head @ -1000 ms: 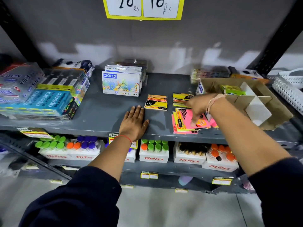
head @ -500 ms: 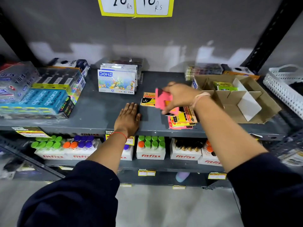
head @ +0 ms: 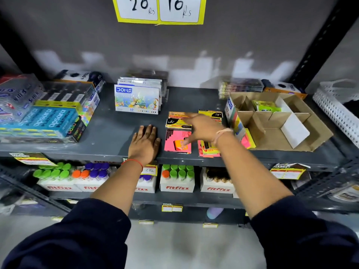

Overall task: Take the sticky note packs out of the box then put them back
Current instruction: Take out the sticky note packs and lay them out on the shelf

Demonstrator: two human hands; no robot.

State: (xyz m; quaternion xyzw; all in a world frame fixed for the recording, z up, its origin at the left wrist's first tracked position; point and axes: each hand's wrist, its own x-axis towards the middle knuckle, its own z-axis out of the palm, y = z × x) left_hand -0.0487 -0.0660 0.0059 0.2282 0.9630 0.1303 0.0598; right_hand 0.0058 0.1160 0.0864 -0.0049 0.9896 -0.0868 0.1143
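An open cardboard box (head: 318,133) with dividers sits on the right of the grey shelf (head: 108,133); a green sticky note pack (head: 265,106) lies in its back compartment. A pink pack (head: 175,139) lies flat on the shelf, with a yellow-black pack (head: 175,121) behind it. More pink and yellow packs (head: 207,150) are stacked to the right, partly under my wrist. Another yellow pack (head: 212,114) lies further back. My right hand (head: 202,127) hovers open just above the pink pack, fingers spread. My left hand (head: 144,144) rests flat on the shelf, left of the pink pack.
A Doms box stack (head: 137,100) stands behind my left hand. Apsara pencil packs (head: 42,117) pile up at the left. A white basket (head: 338,111) is at the far right. Fitfizz bottle cartons (head: 176,179) fill the shelf below.
My right hand carried a pink pack left from the stack, set it flat on the shelf beside my left hand and let it go. The left hand stayed put.
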